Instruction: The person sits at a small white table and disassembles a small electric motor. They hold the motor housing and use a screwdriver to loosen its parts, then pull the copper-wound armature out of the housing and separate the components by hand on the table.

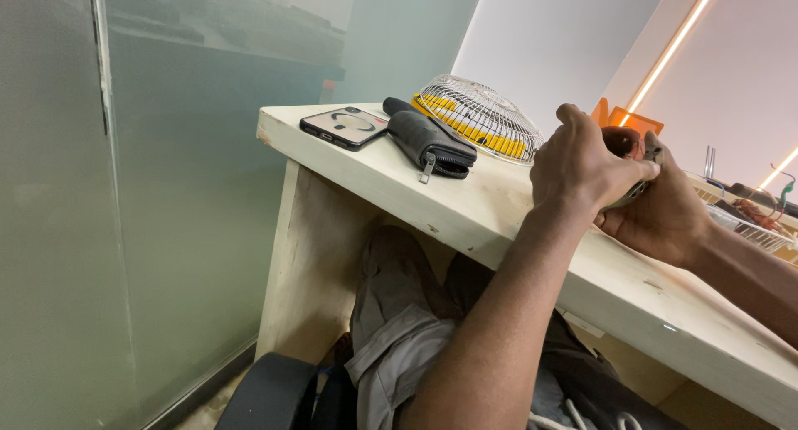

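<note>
My left hand (582, 168) and my right hand (661, 214) are cupped together over the pale wooden table (465, 210), both closed around a small grey and reddish part (636, 152) that is mostly hidden by my fingers. A round wire fan guard (478, 114) lies on the table just left of my hands, with a yellow piece under it.
A phone (345, 127) lies face down near the table's left corner, beside a black zip pouch (432, 143). A second wire grille and cables (748, 218) sit at the far right. An orange object (619, 116) stands behind. A frosted glass wall (166, 189) is on the left; my legs are under the table.
</note>
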